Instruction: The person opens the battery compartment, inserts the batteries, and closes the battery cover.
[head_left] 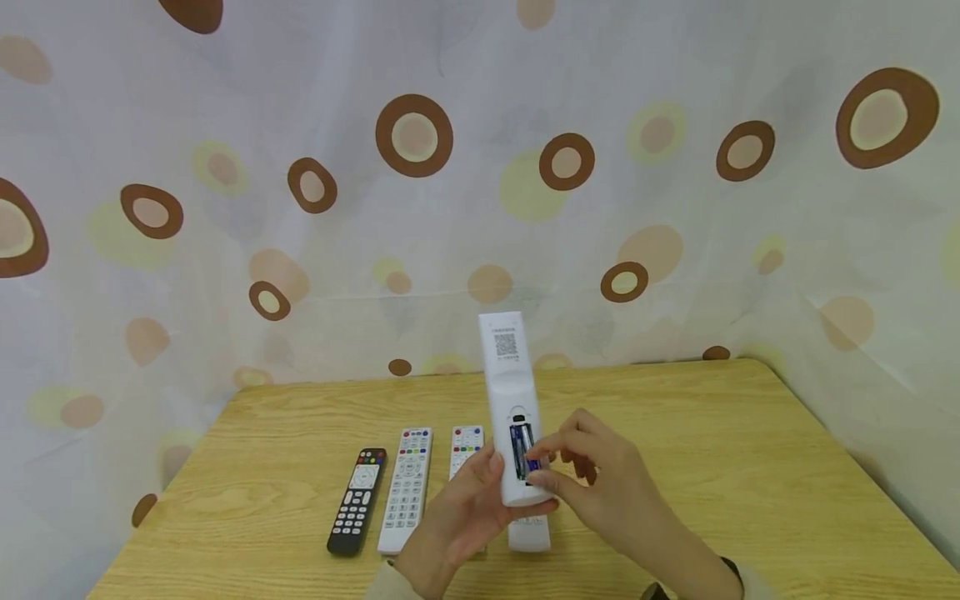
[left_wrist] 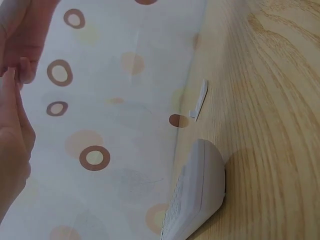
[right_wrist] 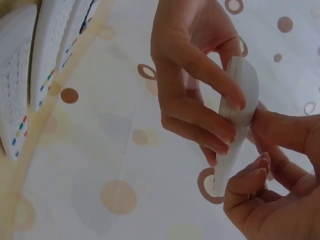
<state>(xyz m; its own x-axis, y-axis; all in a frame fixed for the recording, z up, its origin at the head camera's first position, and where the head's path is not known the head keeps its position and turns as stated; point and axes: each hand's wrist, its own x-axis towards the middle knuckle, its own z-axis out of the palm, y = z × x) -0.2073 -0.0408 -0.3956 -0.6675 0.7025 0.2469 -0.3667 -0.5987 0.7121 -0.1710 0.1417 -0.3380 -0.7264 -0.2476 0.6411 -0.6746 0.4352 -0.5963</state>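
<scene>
A white remote control (head_left: pixel 512 380) stands tilted up with its back facing me, a printed square code near its top. My left hand (head_left: pixel 463 510) grips it around the lower end; in the right wrist view those fingers (right_wrist: pixel 200 112) wrap over its front. Its battery compartment is uncovered, and batteries with blue and silver casing lie inside. The thumb and index finger of my right hand (head_left: pixel 611 471) pinch a blue battery (head_left: pixel 533 464) at the compartment's lower end. The other right fingers are curled beside the remote.
A black remote (head_left: pixel 348 508) and white remotes (head_left: pixel 406 487) lie in a row on the wooden table (head_left: pixel 675 400). Another white remote (head_left: pixel 529 536) sits partly hidden below the held one. A small thin white piece with a tab (left_wrist: pixel 201 101) lies on the table. A patterned curtain (head_left: pixel 480 208) hangs behind.
</scene>
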